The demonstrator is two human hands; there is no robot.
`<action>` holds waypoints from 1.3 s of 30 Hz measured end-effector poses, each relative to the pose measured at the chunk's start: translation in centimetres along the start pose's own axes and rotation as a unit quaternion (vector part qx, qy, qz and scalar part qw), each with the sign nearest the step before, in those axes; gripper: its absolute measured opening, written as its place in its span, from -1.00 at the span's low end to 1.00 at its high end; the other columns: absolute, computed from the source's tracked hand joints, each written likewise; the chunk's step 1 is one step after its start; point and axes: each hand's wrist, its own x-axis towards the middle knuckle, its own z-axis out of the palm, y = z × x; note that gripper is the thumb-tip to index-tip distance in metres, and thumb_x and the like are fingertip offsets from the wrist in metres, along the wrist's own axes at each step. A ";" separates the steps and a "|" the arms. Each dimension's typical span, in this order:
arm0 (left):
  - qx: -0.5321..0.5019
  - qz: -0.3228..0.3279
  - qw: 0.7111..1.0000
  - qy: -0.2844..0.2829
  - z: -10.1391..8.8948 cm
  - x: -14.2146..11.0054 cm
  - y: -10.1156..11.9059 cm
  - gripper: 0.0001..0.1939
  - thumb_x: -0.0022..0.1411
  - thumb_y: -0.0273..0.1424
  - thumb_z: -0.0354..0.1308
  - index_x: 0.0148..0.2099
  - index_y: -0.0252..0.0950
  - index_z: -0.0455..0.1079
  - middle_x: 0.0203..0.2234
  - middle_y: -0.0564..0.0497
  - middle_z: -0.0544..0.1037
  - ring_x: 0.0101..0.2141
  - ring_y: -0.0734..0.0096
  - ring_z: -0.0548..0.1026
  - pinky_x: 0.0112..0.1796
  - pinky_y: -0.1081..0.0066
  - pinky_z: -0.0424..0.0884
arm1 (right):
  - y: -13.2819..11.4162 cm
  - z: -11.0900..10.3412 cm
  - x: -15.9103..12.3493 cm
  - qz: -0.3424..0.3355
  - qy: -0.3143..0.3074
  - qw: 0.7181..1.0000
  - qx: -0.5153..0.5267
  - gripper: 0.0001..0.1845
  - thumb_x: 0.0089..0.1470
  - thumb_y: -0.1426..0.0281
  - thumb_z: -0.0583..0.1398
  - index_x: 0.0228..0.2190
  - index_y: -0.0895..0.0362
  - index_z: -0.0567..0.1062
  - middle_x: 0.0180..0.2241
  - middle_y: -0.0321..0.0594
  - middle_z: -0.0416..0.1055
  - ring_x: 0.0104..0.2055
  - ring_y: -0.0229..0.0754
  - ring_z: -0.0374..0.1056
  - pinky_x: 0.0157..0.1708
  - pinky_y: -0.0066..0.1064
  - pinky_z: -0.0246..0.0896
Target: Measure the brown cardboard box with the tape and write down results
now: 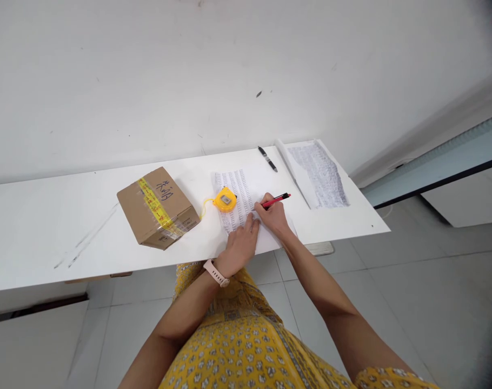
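Observation:
My right hand grips a red and black pen, its tip end down at a sheet of paper covered with columns of writing. Flat on the lower part of that sheet lies my left hand, fingers stretched out close to the pen hand. A yellow tape measure rests on the sheet's left side, just beyond my left hand, with a yellow strap trailing toward the box. Left of it sits a closed cardboard box with yellow tape and blue handwriting on top.
A black pen lies behind the sheet. To the right is another stack of written paper with a folded-back page. The narrow white table runs along a white wall, its front edge against my body.

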 end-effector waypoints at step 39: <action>-0.001 0.010 1.000 -0.012 -0.6 -0.1 0.0 -0.39 0.33 -0.58 -0.10 0.40 -0.33 -0.03 0.39 -0.34 -0.01 -0.11 0.17 0.55 -0.26 0.25 0.54 | 0.0 0.0 0.1 0.004 0.033 0.999 -0.016 -0.72 -0.03 0.40 0.15 -0.63 0.04 0.14 -0.61 -0.41 0.13 -0.53 -0.26 0.09 -0.49 -0.39 0.01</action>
